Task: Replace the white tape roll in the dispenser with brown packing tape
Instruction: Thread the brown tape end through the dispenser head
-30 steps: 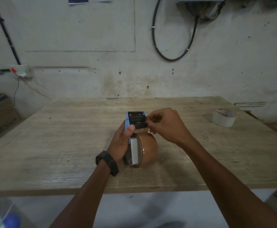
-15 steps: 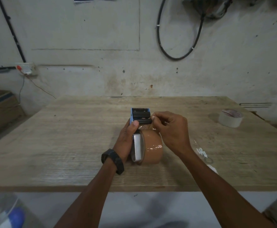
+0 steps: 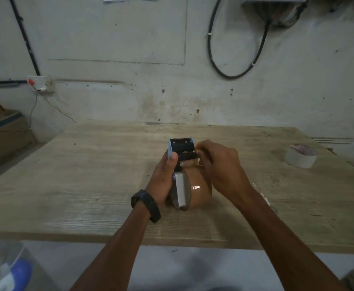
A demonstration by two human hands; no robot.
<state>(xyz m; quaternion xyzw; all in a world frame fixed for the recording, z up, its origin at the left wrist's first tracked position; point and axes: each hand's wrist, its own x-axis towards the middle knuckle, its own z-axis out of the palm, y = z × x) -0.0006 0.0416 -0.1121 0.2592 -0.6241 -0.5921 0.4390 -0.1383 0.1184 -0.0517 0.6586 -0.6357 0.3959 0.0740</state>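
The brown packing tape [image 3: 199, 191] sits mounted in the dispenser [image 3: 181, 156], held above the middle of the wooden table [image 3: 87, 175]. The left hand [image 3: 163, 177] is wrapped around the dispenser's body, thumb up along its blue side. The right hand [image 3: 220, 166] pinches the tape end at the black cutter head. The white tape roll [image 3: 301, 158] lies well apart, near the table's right edge.

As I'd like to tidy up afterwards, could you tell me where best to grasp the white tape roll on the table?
Grip the white tape roll across its outer wall from above. It lies flat on the table, hole upward, so opposite sides are free, and nothing stands close around it.
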